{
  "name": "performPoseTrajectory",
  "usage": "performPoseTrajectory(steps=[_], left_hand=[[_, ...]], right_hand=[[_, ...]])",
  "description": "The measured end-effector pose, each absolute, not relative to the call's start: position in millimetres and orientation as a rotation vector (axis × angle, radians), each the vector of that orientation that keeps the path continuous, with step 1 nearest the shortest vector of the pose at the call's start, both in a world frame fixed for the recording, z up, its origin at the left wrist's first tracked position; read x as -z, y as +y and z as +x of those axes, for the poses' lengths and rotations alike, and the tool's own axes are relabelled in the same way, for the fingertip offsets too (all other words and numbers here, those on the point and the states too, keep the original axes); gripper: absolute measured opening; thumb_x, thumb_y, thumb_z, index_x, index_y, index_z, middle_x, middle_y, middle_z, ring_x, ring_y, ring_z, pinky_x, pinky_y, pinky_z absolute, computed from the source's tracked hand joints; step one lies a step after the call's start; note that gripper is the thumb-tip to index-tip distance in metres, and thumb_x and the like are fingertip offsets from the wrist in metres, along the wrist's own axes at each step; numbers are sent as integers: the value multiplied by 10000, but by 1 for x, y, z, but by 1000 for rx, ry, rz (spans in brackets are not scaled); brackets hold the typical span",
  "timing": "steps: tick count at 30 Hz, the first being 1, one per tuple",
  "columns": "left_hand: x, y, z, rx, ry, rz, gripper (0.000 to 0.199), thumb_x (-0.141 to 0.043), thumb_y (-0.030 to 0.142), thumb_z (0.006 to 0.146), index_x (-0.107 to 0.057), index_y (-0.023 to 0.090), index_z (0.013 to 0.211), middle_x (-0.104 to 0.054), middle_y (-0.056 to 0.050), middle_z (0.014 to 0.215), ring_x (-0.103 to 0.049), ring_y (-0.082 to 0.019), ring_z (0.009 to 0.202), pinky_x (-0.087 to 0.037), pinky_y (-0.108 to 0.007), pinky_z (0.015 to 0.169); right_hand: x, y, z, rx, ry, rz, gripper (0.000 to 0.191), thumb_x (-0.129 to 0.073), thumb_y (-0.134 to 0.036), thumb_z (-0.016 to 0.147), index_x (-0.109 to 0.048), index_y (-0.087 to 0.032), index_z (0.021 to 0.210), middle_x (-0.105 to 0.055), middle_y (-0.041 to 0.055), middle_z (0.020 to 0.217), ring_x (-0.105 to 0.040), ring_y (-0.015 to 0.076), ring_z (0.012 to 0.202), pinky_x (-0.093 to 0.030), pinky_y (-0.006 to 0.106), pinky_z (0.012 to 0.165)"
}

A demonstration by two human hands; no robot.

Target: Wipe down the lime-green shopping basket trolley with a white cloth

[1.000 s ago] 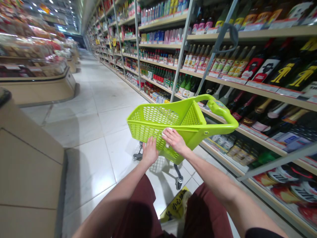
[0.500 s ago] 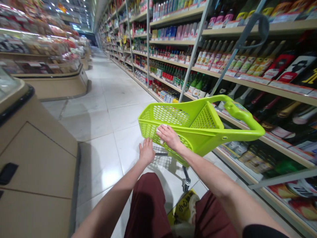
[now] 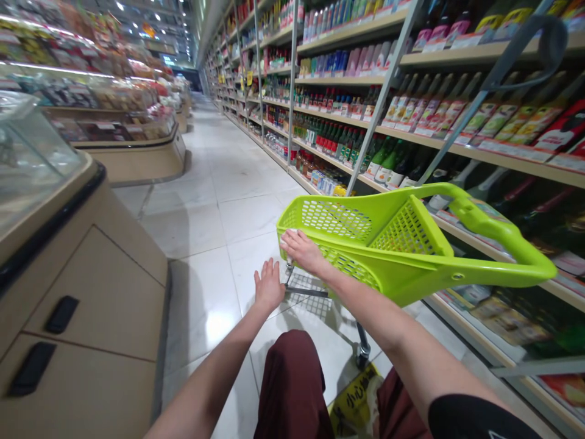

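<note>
A lime-green plastic shopping trolley basket [image 3: 329, 221] with mesh walls stands in front of me on a low wheeled frame [image 3: 306, 289], its long handle [image 3: 498, 235] reaching to the right. My right hand [image 3: 301, 251] lies over the basket's near rim with the fingers curled onto it. My left hand [image 3: 269, 285] hangs just below and left of the basket, fingers spread, touching nothing I can see. A castor wheel [image 3: 363, 352] shows beneath the basket.
A beige display counter [image 3: 86, 292] with a glass top runs along the left. Tall shelves of bottles [image 3: 457, 146] line the right. A white tiled floor [image 3: 214, 305] stretches down the aisle. A yellow floor sign [image 3: 354, 405] lies below, by my maroon-clothed legs [image 3: 292, 390].
The basket has shifted rightward in view and the left counter has come closer. My left hand has dropped away from the basket. The white scrap under my right hand no longer shows.
</note>
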State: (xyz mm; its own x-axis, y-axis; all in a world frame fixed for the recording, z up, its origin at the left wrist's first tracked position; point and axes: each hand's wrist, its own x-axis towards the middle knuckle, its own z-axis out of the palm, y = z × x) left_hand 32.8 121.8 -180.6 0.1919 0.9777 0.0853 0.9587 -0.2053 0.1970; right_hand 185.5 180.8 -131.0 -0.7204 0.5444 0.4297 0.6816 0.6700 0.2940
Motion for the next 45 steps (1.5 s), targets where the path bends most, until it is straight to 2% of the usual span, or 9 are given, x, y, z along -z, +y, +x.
performPoseTrajectory(steps=[7, 12, 15, 23, 29, 31, 39, 45], left_hand=[[178, 113, 29, -262, 1887, 2385, 608, -423, 165, 705, -300, 117, 1299, -226, -117, 1424, -189, -245, 1309, -205, -493, 1031], [176, 112, 35, -259, 1886, 2388, 609, -432, 174, 707, -301, 113, 1299, -224, -122, 1424, -185, -249, 1309, -193, -491, 1036], [172, 111, 47, -298, 1852, 2416, 616, -437, 179, 704, -297, 113, 1300, -228, -121, 1423, -189, -248, 1307, -194, -489, 1035], [161, 92, 79, -312, 1721, 2528, 602, -441, 193, 709, -305, 108, 1290, -243, -128, 1417, -196, -245, 1303, -203, -476, 1032], [149, 82, 99, -299, 1691, 2550, 597, -443, 179, 705, -312, 111, 1283, -244, -133, 1415, -191, -246, 1304, -192, -481, 1032], [146, 79, 109, -302, 1668, 2570, 598, -443, 187, 712, -304, 113, 1289, -244, -132, 1415, -190, -244, 1304, -187, -480, 1034], [150, 62, 130, -255, 1572, 2670, 604, -446, 208, 718, -302, 124, 1298, -246, -121, 1417, -180, -240, 1309, -188, -464, 1039], [145, 60, 151, -236, 1555, 2690, 594, -445, 201, 716, -312, 134, 1291, -248, -125, 1416, -195, -244, 1305, -189, -484, 1031]], right_hand=[[187, 163, 195, 495, -2864, -997, 209, -437, -181, 865, -571, -142, 1021, -553, 106, 1165, -398, 197, 1195, -340, 417, 974], [149, 151, 207, 566, -2675, -1025, 309, -415, -177, 872, -496, -167, 1170, -449, 89, 1292, -294, 227, 1262, -297, 434, 1007], [125, 152, 224, 640, -2586, -1072, 338, -405, -145, 866, -477, -172, 1195, -404, 87, 1330, -248, 240, 1283, -268, 453, 1023], [183, 100, 266, 501, -2861, -1118, 237, -487, -192, 839, -570, -147, 1057, -526, 113, 1205, -376, 228, 1212, -343, 430, 970], [133, 88, 284, 548, -2651, -1154, 338, -421, -174, 867, -475, -173, 1200, -391, 104, 1336, -252, 232, 1282, -272, 458, 1012], [122, 89, 291, 561, -2646, -1158, 343, -420, -154, 861, -475, -164, 1200, -391, 116, 1334, -247, 226, 1284, -264, 461, 1017], [172, 48, 323, 435, -2870, -1223, 281, -499, -182, 823, -558, -138, 1095, -524, 136, 1205, -392, 226, 1202, -351, 427, 968], [139, 42, 347, 520, -2659, -1133, 362, -423, -143, 853, -466, -162, 1212, -410, 120, 1321, -277, 205, 1273, -260, 469, 1019]])
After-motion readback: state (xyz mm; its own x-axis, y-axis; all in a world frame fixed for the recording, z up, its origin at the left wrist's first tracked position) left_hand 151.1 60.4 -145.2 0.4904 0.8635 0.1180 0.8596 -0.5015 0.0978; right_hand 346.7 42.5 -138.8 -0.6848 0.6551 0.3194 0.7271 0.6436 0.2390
